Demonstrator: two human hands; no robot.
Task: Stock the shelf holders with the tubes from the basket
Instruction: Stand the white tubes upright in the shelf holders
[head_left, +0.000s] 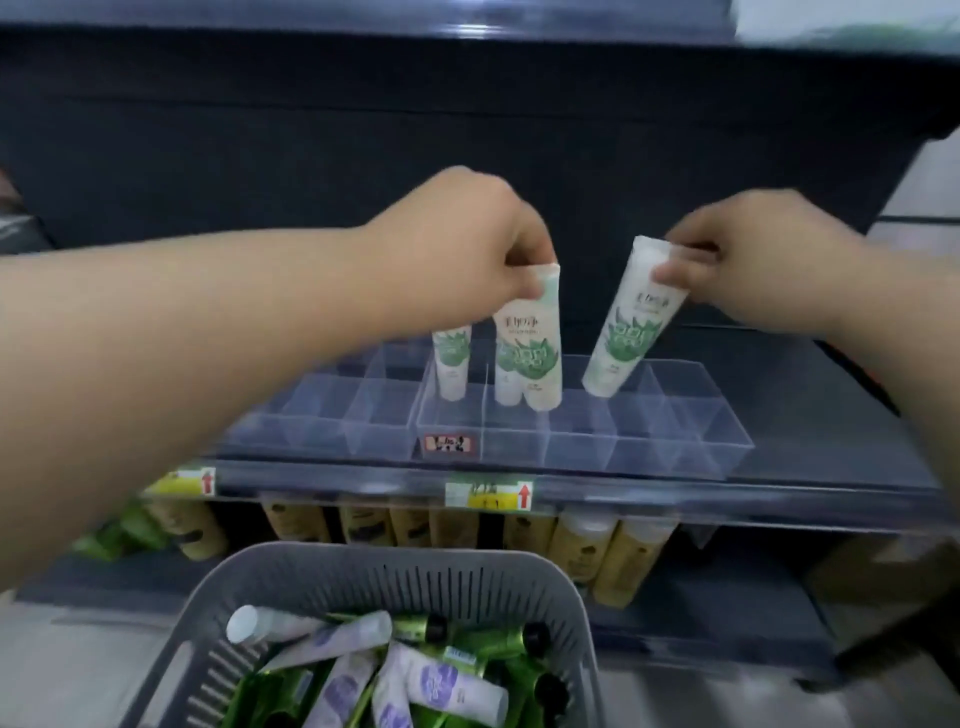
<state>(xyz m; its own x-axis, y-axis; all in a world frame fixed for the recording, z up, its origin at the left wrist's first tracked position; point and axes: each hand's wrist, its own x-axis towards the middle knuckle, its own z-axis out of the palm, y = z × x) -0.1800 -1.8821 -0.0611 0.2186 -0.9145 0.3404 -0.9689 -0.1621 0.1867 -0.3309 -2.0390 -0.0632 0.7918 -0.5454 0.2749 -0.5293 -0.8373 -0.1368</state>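
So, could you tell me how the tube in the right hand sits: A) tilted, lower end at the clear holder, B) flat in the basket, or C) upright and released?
A: the right hand pinches the top of the tube, which leans with its lower end at the clear holder.

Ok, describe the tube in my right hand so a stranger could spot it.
Find the clear divided holder on the shelf. Over its right half, the right hand pinches a white tube with green leaves. It alone leans; the other tubes stand upright.
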